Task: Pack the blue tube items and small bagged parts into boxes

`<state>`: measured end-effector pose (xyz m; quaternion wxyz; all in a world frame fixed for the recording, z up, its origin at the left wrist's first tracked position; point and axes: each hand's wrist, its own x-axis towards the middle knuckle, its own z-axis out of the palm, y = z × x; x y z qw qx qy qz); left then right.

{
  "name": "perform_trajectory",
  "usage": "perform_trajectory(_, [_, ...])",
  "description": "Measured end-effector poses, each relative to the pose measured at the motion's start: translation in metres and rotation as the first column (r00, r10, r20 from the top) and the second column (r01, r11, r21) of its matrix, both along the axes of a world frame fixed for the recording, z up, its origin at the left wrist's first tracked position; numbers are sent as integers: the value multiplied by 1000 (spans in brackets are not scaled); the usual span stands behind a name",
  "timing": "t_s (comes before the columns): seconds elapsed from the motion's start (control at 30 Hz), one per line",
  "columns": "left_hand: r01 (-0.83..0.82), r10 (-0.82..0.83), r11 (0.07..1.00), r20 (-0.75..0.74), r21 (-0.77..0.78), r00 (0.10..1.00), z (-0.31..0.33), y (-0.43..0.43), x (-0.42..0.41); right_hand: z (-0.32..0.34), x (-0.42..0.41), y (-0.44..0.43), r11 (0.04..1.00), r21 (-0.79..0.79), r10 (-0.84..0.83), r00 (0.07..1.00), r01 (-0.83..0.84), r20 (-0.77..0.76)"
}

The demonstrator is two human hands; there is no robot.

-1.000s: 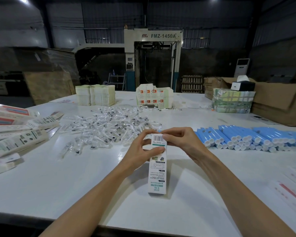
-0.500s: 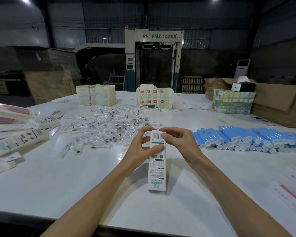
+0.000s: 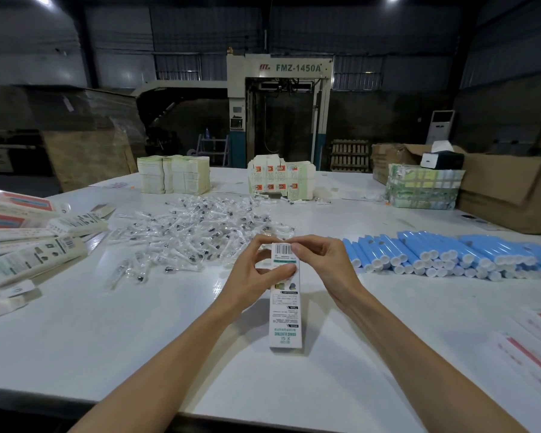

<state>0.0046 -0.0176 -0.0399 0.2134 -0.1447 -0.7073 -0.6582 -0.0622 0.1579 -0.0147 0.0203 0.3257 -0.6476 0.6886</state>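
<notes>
Box [image 3: 285, 310] stands on end on the table [image 3: 132, 332] before us, left hand [image 3: 253, 278] clamped round its upper part to steady it, we think, while right hand [image 3: 327, 262] pinches the top flap. Blue tubes [image 3: 450, 254] and bagged parts [image 3: 194, 232] lie just behind, kept near for reach

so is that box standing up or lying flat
Upright: box stands on the table, left hand and right hand pinching its top.

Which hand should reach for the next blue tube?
Right, probably. The blue tubes lie to the right of the right hand, while the left hand grips the box and can steady it.
</notes>
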Motion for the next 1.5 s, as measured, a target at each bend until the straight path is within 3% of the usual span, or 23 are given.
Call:
perform_trajectory(0.23, [-26,26,999,-9,-26,1000,-2,0,-3,-7,2,-6,999,10,-41,999,41,0])
perform_trajectory(0.37, [-23,23,1000,25,-2,999,0,3,-3,-2,8,-8,998,-59,24,982,-13,188])
perform_trajectory(0.53, [-11,8,997,34,72,999,8,4,-2,-1,22,7,974,69,175,910,-216,375])
perform_trajectory(0.63, [7,-10,998,39,64,999,11,12,-3,-7,32,20,956,80,228,889,-281,396])
perform_trajectory(0.8, [16,-16,1000,11,14,1000,9,40,-4,-4,44,52,962,227,79,951,-152,300])
perform_trajectory(0.97, [-86,78,959,-42,-272,996,-6,63,-3,-9,57,85,926,370,-143,978,77,153])
perform_trajectory(1.03, [-155,144,895,-59,-417,988,-20,63,-1,-12,60,103,850,455,-304,953,264,14])
perform_trajectory(1.1, [-220,186,774,-119,-594,975,-32,59,2,-10,64,129,701,558,-416,890,444,-187])
perform_trajectory(1.17, [-237,170,689,-165,-685,972,-38,52,6,-10,69,156,472,657,-495,793,588,-355])
perform_trajectory(1.23, [-235,149,663,-182,-711,972,-41,48,8,-10,76,182,219,685,-548,669,695,-503])
perform_trajectory(1.37, [-215,111,657,-189,-723,976,-42,47,11,1,93,229,-154,538,-520,395,829,-758])
perform_trajectory(1.43, [-214,95,649,-201,-730,975,-40,49,10,16,103,250,-274,451,-505,271,849,-819])
perform_trajectory(1.5, [-203,77,646,-202,-736,976,-39,50,10,30,109,264,-353,435,-481,237,828,-844])
